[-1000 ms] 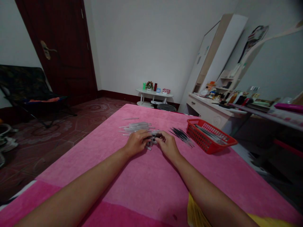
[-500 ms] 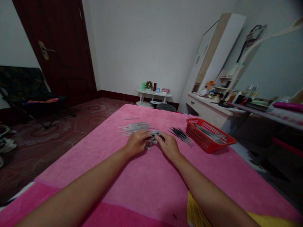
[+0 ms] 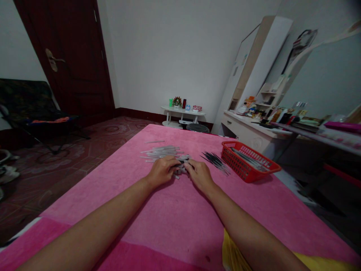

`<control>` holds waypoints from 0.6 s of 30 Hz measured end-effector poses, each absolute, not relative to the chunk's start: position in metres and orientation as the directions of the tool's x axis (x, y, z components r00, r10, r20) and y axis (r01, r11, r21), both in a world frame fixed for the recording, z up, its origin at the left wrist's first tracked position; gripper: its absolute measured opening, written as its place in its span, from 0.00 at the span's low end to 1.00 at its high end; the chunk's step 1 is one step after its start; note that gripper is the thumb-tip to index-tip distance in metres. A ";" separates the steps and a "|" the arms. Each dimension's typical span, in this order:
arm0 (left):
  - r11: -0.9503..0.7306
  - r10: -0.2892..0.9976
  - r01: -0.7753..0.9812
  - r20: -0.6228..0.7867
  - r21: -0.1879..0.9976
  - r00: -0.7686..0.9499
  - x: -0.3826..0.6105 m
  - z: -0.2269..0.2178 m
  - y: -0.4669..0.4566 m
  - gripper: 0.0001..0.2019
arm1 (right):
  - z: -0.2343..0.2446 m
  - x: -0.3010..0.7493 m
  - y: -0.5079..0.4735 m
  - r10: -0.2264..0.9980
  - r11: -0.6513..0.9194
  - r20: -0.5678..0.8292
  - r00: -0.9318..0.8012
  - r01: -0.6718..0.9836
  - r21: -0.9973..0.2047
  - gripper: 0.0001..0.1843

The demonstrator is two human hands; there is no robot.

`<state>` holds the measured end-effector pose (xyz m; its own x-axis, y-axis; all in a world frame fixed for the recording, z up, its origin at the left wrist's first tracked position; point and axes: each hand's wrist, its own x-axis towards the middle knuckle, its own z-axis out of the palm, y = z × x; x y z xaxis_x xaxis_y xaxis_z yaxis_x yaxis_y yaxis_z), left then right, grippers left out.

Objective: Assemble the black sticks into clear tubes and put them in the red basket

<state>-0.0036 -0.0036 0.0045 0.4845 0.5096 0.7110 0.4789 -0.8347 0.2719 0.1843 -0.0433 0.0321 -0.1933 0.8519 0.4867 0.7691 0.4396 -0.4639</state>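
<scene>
At twelve o'clock on the pink cloth (image 3: pixel 169 214), left hand (image 3: pixel 163 169) and right hand (image 3: pixel 200 174) curl part-closed fingers at small grey pieces (image 3: pixel 184 157), exact hold hidden; seemingly close handling, next needing a precise pinch.

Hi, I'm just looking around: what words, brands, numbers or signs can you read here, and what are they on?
No text can be read anywhere.
Bottles on the dressing table: any labels are too small and blurred.
Tall cabinet: small patches, illegible.
Pale sticks, dark sticks, red basket: no lettering visible.
</scene>
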 end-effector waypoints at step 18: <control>-0.845 0.505 0.443 0.720 0.301 0.475 -0.002 0.006 -0.006 0.08 | 0.033 0.184 -0.045 0.841 0.480 0.496 -0.215 0.720 -0.501 0.14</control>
<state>-0.0019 -0.0056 0.0058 0.4751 0.5055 0.7203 0.4431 -0.8446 0.3005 0.1836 -0.0446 0.0327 -0.2154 0.8413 0.4957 0.7200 0.4798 -0.5014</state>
